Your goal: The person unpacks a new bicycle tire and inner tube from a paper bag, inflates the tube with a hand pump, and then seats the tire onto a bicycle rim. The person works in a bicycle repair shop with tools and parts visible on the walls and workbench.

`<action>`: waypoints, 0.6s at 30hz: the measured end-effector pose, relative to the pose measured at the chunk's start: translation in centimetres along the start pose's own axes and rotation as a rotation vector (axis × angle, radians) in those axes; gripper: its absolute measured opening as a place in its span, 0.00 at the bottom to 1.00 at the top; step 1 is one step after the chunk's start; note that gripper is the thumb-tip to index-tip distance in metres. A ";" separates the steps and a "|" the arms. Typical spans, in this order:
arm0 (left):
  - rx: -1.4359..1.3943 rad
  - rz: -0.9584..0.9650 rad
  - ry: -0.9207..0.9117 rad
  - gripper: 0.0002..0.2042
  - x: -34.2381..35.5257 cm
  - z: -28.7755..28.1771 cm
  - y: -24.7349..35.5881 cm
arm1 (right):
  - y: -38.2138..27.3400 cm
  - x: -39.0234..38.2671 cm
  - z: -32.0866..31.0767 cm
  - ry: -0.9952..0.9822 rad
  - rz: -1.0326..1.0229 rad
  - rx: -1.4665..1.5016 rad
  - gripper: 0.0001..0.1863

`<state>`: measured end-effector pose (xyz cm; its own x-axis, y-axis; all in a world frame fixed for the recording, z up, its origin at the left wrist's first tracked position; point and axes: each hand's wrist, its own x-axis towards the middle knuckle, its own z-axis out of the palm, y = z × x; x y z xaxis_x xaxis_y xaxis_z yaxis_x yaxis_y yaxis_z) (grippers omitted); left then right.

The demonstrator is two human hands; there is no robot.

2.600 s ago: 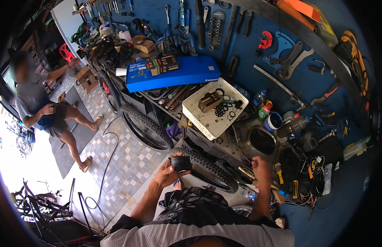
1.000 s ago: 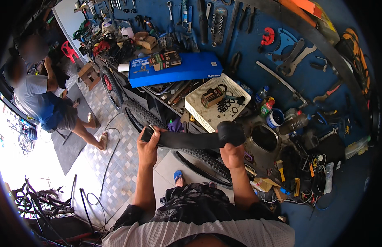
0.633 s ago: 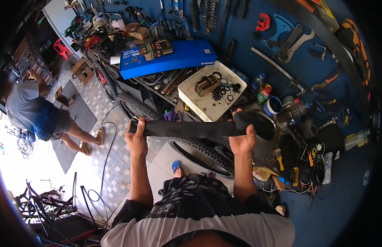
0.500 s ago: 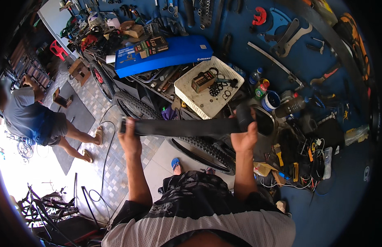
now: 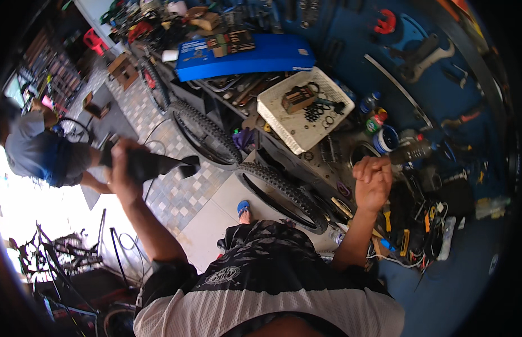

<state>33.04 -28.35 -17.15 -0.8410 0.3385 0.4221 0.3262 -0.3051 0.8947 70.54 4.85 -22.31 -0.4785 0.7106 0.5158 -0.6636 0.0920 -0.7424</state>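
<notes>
My left hand is out to the left, blurred by motion, with its fingers wrapped round a flat black rubber strip that looks like an inner tube. The strip's loose end sticks out to the right and curls at its tip. My right hand is raised on the right, apart from the strip, its fingers curled in and nothing visible in them. Behind it lies the cluttered bench. Between my hands, lower down, a knobbly bicycle tire stands near my feet.
A white plastic basket holding a small box and chain-ring parts stands on the bench beside a long blue box. Bottles and a white tub stand right of it. Another person is at far left; bike frames lie at lower left.
My right hand has let go of the black tube and moved right. My left hand has swung left and lower-arm outward with the tube, which no longer stretches between both hands. The view has shifted.
</notes>
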 end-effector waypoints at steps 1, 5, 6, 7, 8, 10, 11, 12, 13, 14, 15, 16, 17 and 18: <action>0.168 -0.032 -0.026 0.16 0.5 0.7 0.5 | 0.8 0.2 1.4 -0.068 0.020 -0.042 0.13; 0.326 0.014 -0.101 0.16 1.5 2.0 1.9 | 3.2 -0.1 7.1 -0.183 0.395 -0.180 0.19; 0.320 -0.008 -0.112 0.16 1.2 1.8 2.6 | 4.1 0.3 8.6 -0.357 0.340 -0.327 0.23; 0.311 -0.053 -0.116 0.17 0.7 1.5 3.1 | 5.1 0.7 10.2 -0.535 0.250 -0.442 0.27; 0.270 -0.076 -0.134 0.17 0.0 1.4 3.6 | 5.9 0.5 12.2 -0.612 0.274 -0.454 0.32; 0.225 -0.111 -0.302 0.19 -1.2 1.1 4.2 | 7.8 -0.3 16.7 -0.734 0.256 -0.423 0.42; 0.194 -0.180 -0.386 0.20 -2.2 1.1 4.4 | 8.8 -0.8 19.0 -0.782 0.231 -0.384 0.47; 0.218 -0.219 -0.400 0.20 -3.6 1.4 4.1 | 9.7 -1.4 21.0 -0.786 0.207 -0.364 0.50; 0.244 -0.254 -0.410 0.20 -4.8 1.8 3.8 | 10.6 -1.8 22.9 -0.797 0.177 -0.346 0.53; 0.305 -0.225 -0.421 0.22 -5.6 2.0 3.2 | 11.4 -2.3 24.4 -0.806 0.162 -0.353 0.54; 0.368 -0.196 -0.432 0.23 -6.1 2.0 2.7 | 12.2 -2.7 25.6 -0.788 0.150 -0.358 0.51; 0.465 -0.203 -0.406 0.25 -6.6 1.5 2.5 | 12.9 -3.0 26.2 -0.822 0.211 -0.393 0.47; 0.557 -0.218 -0.375 0.28 -6.9 0.9 2.3 | 13.5 -3.5 26.8 -0.857 0.270 -0.429 0.44; 0.589 -0.198 -0.336 0.30 -7.1 0.2 2.1 | 13.9 -4.2 27.1 -0.897 0.336 -0.440 0.39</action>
<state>39.76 -31.23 -18.22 -0.7609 0.6231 0.1811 0.4402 0.2907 0.8496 47.71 -15.75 -23.16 -0.9686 -0.0132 0.2482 -0.2363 0.3589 -0.9030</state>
